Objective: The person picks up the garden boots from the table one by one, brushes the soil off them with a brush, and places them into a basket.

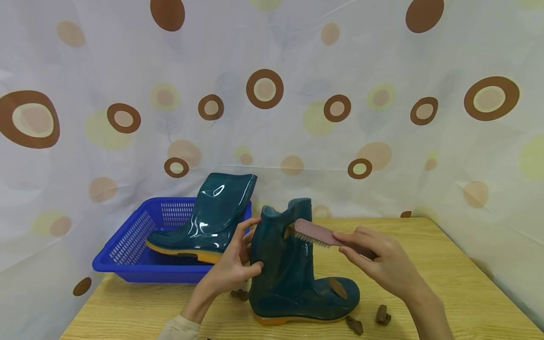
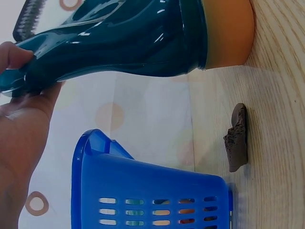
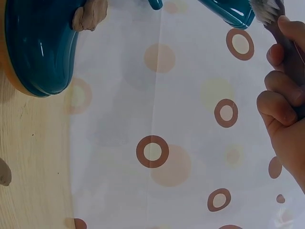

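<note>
A dark green rubber boot (image 1: 280, 283) with an orange-yellow sole stands upright on the table, toe to the right. My left hand (image 1: 231, 267) grips the back of its shaft below the top edge. My right hand (image 1: 382, 259) holds a pink brush (image 1: 314, 231) by its handle, bristles down, against or close to the upper shaft; contact cannot be made out. A brown mud-like lump (image 1: 289, 232) sits on the shaft near the brush head. Another brown lump (image 1: 338, 287) clings to the toe. In the right wrist view, pale bristles (image 3: 265, 9) show above my curled fingers.
Left of the standing boot is a blue plastic basket (image 1: 161, 275), with a second green boot (image 1: 216, 212) leaning in it. Brown lumps lie on the wooden table (image 1: 459, 293): one lump (image 2: 237, 138) near the heel, others (image 1: 383, 315) by the toe. A dotted curtain (image 1: 272, 141) hangs behind.
</note>
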The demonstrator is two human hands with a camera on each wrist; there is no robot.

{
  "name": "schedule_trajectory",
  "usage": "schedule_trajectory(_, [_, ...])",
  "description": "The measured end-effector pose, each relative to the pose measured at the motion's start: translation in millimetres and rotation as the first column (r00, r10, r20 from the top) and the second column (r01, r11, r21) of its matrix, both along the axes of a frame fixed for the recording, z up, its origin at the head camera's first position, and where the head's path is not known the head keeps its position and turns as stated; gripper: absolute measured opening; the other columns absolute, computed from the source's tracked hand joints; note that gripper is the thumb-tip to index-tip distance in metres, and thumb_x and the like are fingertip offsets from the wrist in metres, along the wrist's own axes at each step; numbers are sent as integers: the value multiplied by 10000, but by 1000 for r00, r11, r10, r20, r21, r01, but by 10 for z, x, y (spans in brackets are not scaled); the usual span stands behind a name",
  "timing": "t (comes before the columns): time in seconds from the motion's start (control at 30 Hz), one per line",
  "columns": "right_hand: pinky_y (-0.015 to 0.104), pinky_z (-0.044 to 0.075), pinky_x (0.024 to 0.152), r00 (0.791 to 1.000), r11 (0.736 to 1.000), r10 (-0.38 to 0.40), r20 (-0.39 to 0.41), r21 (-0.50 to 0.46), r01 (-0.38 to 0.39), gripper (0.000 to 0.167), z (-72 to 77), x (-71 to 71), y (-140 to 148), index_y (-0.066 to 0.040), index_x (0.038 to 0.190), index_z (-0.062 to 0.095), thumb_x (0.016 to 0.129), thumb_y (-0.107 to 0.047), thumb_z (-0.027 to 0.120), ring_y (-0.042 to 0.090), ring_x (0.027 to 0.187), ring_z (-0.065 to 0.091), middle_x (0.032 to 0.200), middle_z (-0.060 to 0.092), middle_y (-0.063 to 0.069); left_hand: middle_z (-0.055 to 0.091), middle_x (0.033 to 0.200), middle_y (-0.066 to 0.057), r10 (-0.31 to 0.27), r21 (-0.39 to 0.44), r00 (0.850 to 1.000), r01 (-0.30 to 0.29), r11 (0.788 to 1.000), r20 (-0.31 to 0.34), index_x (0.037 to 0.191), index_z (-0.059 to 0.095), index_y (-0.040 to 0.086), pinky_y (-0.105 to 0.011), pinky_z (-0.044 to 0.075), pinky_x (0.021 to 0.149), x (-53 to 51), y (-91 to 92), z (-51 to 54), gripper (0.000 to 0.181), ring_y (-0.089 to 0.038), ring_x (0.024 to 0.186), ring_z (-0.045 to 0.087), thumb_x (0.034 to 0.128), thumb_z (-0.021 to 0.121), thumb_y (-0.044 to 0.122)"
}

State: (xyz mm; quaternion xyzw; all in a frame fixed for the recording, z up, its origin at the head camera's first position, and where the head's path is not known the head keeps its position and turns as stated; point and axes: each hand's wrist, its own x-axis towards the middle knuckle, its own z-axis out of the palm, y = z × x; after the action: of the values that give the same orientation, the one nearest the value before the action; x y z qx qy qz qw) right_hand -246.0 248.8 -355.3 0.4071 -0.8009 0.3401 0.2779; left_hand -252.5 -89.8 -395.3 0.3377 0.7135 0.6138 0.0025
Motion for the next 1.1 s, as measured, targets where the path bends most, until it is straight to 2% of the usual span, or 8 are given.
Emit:
schedule_trajectory(0.1, [113, 363, 531, 1000, 1000, -2, 18, -14, 2, 428, 10, 11, 21, -133, 1186, 732, 810, 71, 743, -35, 621, 414, 849, 604, -139, 388, 1499, -162, 1, 1, 1000, -1, 1000, 7, 1524, 127, 253, -427, 542, 987, -5, 2, 6, 927, -409, 1217, 534, 826, 605, -125])
schedule_trajectory(0.17, [125, 361, 522, 1000, 999, 15, 2, -40, -15, 449, 14, 9, 31, -114, 1192, 727, 797, 99, 739, -28, 619, 414, 841, 606, -125, 392, 1498, -151, 2, -1, 1000, -2, 1000, 11, 1524, 129, 261, -427, 541, 987, -8, 5, 12, 929, -400, 1216, 537, 827, 605, -127])
schedule_trajectory(0.33, [123, 344, 502, 994, 991, 46, -103, -118, -58, 461, 0, -11, 3, -51, 1167, 728, 746, 136, 749, -16, 613, 414, 823, 610, -80, 395, 1488, -175, 3, -8, 1000, -3, 1000, 1, 1521, 133, 248, -454, 535, 992, -16, 6, 5, 918, -401, 1200, 544, 829, 608, -124])
schedule_trajectory(0.47, [116, 314, 493, 985, 987, 23, -172, -151, -49, 385, -3, -21, -67, -27, 1124, 741, 756, 79, 771, -26, 607, 384, 796, 602, -73, 387, 1495, -191, 0, -10, 1000, 0, 1000, -3, 1518, 134, 242, -492, 526, 996, -11, 8, 6, 908, -414, 1203, 541, 831, 611, -113])
schedule_trajectory(0.57, [107, 302, 500, 981, 989, 13, -194, -145, -42, 351, -4, -25, -118, -20, 1110, 744, 767, 48, 776, -28, 614, 371, 780, 581, -81, 378, 1507, -194, -5, -5, 1000, 5, 1000, -3, 1518, 135, 238, -516, 520, 997, -4, 12, 13, 905, -428, 1218, 533, 830, 607, -113])
schedule_trajectory(0.9, [87, 320, 501, 988, 992, 42, -149, -109, -58, 442, -46, -32, -125, -69, 1164, 733, 751, 82, 776, -38, 621, 387, 825, 577, -99, 368, 1521, -187, -7, -13, 1000, 7, 1000, -8, 1518, 138, 236, -526, 519, 994, -6, 16, 9, 901, -425, 1217, 531, 834, 607, -115])
schedule_trajectory(1.1, [70, 330, 512, 993, 997, 49, -108, -51, -55, 451, -44, -22, -115, -113, 1172, 736, 764, 72, 772, -52, 620, 393, 835, 576, -119, 385, 1501, -187, 3, -17, 1000, -4, 1000, -4, 1518, 136, 243, -487, 524, 1002, 7, 10, 9, 904, -412, 1202, 536, 831, 602, -113])
